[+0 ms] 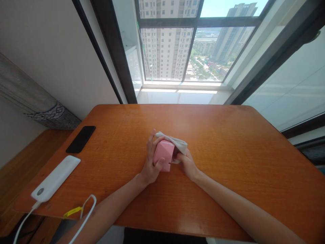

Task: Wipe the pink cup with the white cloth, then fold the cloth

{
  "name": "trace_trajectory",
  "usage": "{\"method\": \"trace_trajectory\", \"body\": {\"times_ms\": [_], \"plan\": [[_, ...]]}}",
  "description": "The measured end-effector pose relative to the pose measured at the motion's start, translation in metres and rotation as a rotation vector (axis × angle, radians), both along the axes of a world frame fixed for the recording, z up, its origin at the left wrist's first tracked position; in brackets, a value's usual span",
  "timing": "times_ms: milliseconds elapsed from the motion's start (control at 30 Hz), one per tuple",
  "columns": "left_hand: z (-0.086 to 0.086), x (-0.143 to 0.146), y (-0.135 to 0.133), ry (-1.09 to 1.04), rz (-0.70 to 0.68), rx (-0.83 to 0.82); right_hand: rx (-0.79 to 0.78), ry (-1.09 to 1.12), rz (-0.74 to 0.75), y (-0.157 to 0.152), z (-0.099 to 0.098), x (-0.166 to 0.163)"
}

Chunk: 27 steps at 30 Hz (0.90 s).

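Observation:
A small pink faceted object (164, 151), perhaps a pot or cup, is held above the middle of the wooden table (223, 142). My left hand (151, 162) wraps round its left side, thumb in front and fingers behind. A pale grey cloth (179, 143) lies over its upper right edge and hangs down that side. My right hand (186, 162) grips the cloth at the object's right side, with some fingertips hidden by cloth and object.
At the table's left lie a black phone (80, 139) and a white power bank (56, 178) with a white cable (87, 217) bearing a yellow tag (72, 212). A window (194, 54) stands behind the table, and a grey curtain (38, 95) hangs at left.

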<state>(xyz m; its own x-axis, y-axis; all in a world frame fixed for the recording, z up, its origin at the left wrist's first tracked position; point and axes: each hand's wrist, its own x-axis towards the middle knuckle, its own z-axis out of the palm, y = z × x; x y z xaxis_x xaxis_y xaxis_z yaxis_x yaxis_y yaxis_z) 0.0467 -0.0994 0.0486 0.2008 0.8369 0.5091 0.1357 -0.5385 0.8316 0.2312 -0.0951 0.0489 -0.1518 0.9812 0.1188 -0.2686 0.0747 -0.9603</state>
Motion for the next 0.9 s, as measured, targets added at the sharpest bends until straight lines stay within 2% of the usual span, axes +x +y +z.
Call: {"method": "trace_trajectory", "body": {"times_ms": [167, 333, 467, 600, 767, 900], "plan": [[0.005, -0.004, 0.0, 0.104, -0.019, 0.19, -0.162, 0.128, 0.075, -0.001, -0.006, -0.003], [0.012, -0.005, -0.007, 0.24, -0.048, 0.388, -0.282, 0.223, 0.12, -0.005, 0.0, -0.001], [0.012, -0.006, -0.01, 0.273, -0.091, 0.544, -0.408, 0.263, 0.275, -0.005, 0.006, 0.006], [0.009, -0.003, -0.009, 0.201, -0.088, 0.57, -0.523, 0.337, 0.345, -0.004, 0.007, 0.01], [0.006, -0.002, -0.005, 0.076, 0.008, 0.477, -0.484, 0.367, 0.327, -0.003, 0.008, 0.005], [0.003, -0.002, -0.003, 0.016, 0.1, 0.465, -0.448, 0.337, 0.361, -0.007, 0.011, -0.002]]}}
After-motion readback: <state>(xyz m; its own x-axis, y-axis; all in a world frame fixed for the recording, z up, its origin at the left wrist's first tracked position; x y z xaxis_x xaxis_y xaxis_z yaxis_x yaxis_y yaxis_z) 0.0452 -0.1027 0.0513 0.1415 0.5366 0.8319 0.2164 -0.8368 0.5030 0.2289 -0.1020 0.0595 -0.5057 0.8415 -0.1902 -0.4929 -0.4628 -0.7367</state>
